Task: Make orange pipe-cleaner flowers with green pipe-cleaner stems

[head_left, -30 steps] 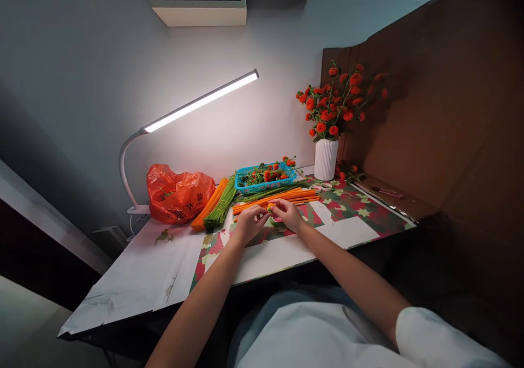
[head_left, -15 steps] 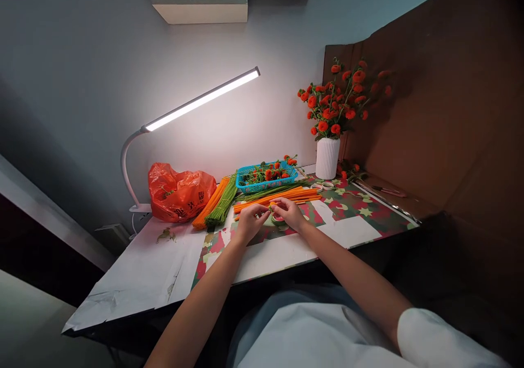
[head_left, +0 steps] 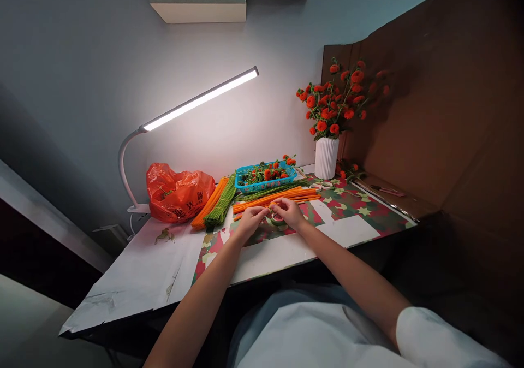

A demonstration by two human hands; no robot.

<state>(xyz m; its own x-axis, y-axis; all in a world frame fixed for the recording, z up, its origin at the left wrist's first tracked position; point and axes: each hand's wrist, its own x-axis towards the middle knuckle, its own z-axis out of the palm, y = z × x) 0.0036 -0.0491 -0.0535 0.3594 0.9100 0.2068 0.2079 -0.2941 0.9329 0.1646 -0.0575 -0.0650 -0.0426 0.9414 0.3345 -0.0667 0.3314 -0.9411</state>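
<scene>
My left hand (head_left: 250, 221) and my right hand (head_left: 290, 213) meet over the front middle of the table, fingertips pinched close together. Between them is a small orange-and-green fuzzy piece (head_left: 271, 208), mostly hidden by the fingers, so its exact shape cannot be told. Just below the right fingers lies a green tape roll (head_left: 278, 223), partly covered. Behind both hands, orange pipe cleaners (head_left: 301, 194) are spread in a loose row. Bundled green pipe cleaners (head_left: 221, 204) and more orange ones (head_left: 207, 211) lie to the left.
A blue basket (head_left: 244, 187) holds orange flowers with green stems. To its right stand a white ribbed vase (head_left: 326, 159) of orange flowers and pale tape rolls (head_left: 326, 185). Pliers (head_left: 387, 190) lie far right. An orange plastic bag (head_left: 180, 193) sits beside the clamped lamp (head_left: 200, 101).
The fingertips have shifted slightly around the small piece, and less of its orange shows. The whole view has drifted a little; the other things stay in place.
</scene>
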